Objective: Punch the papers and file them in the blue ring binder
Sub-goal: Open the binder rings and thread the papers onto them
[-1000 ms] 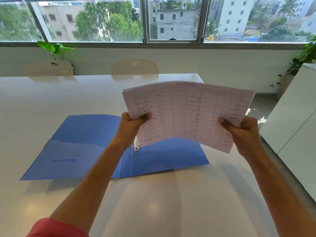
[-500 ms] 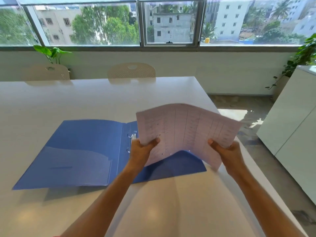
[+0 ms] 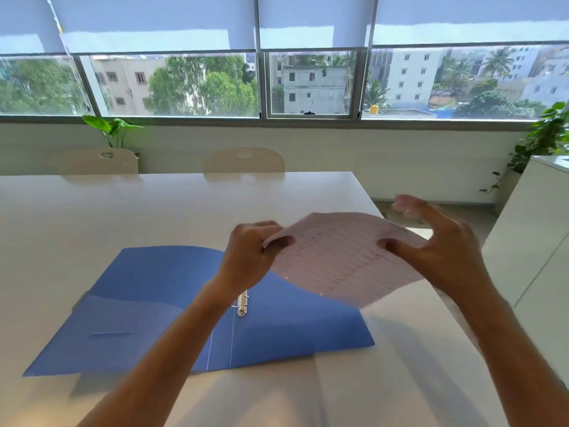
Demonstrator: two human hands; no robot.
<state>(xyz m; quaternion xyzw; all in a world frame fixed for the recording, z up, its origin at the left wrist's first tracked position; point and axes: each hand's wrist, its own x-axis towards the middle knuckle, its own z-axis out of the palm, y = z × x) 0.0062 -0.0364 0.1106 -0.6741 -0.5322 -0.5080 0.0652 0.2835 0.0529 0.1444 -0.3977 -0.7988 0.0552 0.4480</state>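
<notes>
The papers (image 3: 338,257) are pinched by the left hand (image 3: 251,255) and right hand (image 3: 440,254) above the open blue ring binder (image 3: 172,303); the binder is laid flat on the tabletop (image 3: 154,204).

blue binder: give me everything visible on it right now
The blue ring binder lies open and flat on the white table, inner faces up. It looks like thin matte plastic. The left cover carries a translucent pocket with a slit; the spine holds a metal ring mechanism, partly hidden by the left forearm. No sheets are on the rings. The papers, held above its right half, do not touch it.
</notes>
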